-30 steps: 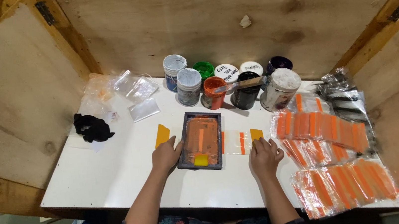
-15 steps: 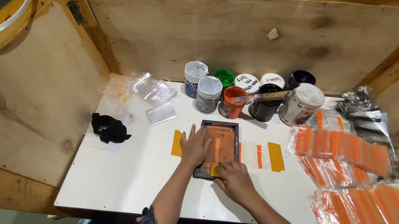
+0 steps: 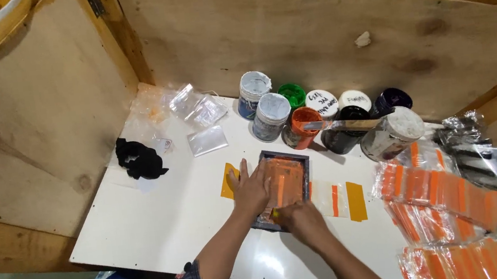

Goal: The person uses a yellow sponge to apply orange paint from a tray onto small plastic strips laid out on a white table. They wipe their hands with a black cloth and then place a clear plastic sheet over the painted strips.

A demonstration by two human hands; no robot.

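screen frame (image 3: 283, 188), small, dark-edged and smeared with orange ink, lies flat near the middle of the white table (image 3: 164, 224). the left hand (image 3: 250, 189) presses on its left side with fingers spread flat; the right hand (image 3: 300, 219) sits at the near edge, fingers curled on something small that cannot be made out. steady, even pressure would seem to keep the frame from sliding. paint jars (image 3: 296, 121) stand close behind, clear strips (image 3: 339, 199) with orange marks just right, and orange packets (image 3: 448, 191) crowd the right side. a black rag (image 3: 138, 159) lies well to the left.
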